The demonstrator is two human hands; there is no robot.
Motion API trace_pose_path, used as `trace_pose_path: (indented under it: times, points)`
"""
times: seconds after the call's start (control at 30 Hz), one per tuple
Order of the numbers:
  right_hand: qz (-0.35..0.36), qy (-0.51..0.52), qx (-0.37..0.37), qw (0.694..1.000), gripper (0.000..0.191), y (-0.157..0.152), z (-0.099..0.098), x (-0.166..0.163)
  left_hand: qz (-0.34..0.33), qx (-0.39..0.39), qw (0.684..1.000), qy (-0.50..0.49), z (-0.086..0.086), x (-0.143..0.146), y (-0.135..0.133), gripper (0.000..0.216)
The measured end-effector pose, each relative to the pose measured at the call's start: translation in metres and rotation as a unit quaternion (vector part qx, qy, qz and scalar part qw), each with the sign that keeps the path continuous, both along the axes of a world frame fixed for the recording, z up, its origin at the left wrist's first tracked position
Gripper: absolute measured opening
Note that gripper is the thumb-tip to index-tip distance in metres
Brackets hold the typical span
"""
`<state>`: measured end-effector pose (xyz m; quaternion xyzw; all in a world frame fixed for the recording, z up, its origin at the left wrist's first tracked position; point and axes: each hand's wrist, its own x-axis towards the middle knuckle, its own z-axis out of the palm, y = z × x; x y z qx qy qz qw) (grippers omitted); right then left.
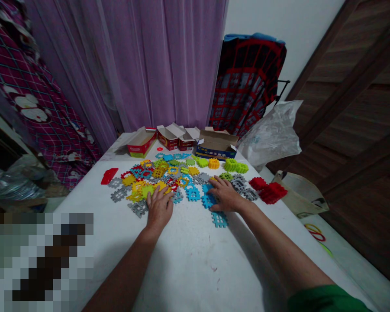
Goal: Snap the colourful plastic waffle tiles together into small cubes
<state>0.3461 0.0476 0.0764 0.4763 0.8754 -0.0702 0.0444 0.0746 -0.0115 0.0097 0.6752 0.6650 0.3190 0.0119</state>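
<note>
A spread of flat plastic building tiles (169, 177) in yellow, blue, grey, red and green covers the middle of a white table (188, 264). My left hand (159, 208) lies palm down on the yellow and grey tiles, fingers stretched out. On the blue tiles (193, 193) a little to the right rests my right hand (225, 195), flat, with its fingers apart. One blue tile (220, 219) lies alone just below that hand. Stacked red tiles (269, 190) sit at the right, and stacked green ones (235, 165) stand behind.
Several open cardboard boxes (216, 147) line the table's far edge, in front of a purple curtain. A crumpled clear plastic bag (272, 132) lies at the far right corner. A single red piece (109, 175) sits at the left. A patterned cloth hangs at the left.
</note>
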Motion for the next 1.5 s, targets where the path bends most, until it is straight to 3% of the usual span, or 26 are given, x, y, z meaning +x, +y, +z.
trace_pose_path:
  times: [0.43, 0.6, 0.73, 1.0, 1.3, 1.5]
  points:
    - [0.000, 0.009, -0.004, 1.000, 0.068, 0.000, 0.005, 0.005, -0.004, -0.008, 1.000, 0.003, 0.002, -0.001, 0.000, 0.031]
    - [-0.022, 0.042, 0.040, 0.998, 0.047, 0.009, 0.027, 0.015, -0.004, 0.001, 1.000, -0.008, -0.001, -0.001, 0.001, 0.031]
    - [-0.026, 0.044, 0.066, 0.996, 0.036, 0.016, 0.036, 0.004, -0.003, 0.010, 1.000, -0.011, -0.004, -0.002, 0.002, 0.030]
    - [0.031, 0.026, 0.052, 0.998, 0.075, 0.011, 0.001, -0.054, -0.001, 0.004, 1.000, -0.008, -0.002, -0.001, 0.002, 0.030]
    - [0.036, 0.024, 0.048, 0.998, 0.056, 0.016, -0.009, -0.061, -0.004, -0.002, 1.000, -0.007, -0.003, -0.002, 0.001, 0.030]
    - [0.015, 0.023, 0.041, 0.999, 0.078, 0.015, -0.009, -0.061, -0.003, -0.001, 1.000, -0.004, -0.003, -0.002, 0.001, 0.030]
